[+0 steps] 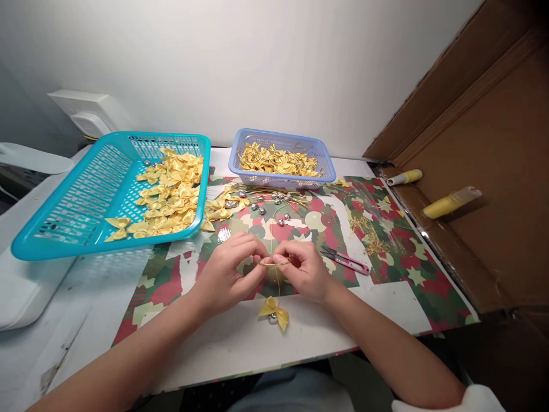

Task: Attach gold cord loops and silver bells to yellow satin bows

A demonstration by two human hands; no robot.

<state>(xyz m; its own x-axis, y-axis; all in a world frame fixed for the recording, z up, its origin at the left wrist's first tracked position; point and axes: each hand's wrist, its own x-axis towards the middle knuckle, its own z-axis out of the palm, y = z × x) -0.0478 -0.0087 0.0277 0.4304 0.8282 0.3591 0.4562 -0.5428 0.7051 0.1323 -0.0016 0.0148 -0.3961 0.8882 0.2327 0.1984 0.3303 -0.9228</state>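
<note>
My left hand [229, 272] and my right hand [302, 269] meet over the patterned sheet [398, 269], fingers pinched on a thin gold cord [274, 263] stretched between them. A yellow satin bow [274, 312] with a small silver bell hangs from that cord just below my hands. Loose silver bells [268, 207] and gold cords [266, 191] lie beyond my hands.
A teal basket [86, 189] of yellow bows sits tilted at the left. A blue basket [319, 163] of finished bows stands at the back. Pink snips [347, 260] lie right of my right hand. Cardboard [484, 171] and two yellow glue sticks [450, 203] are at the right.
</note>
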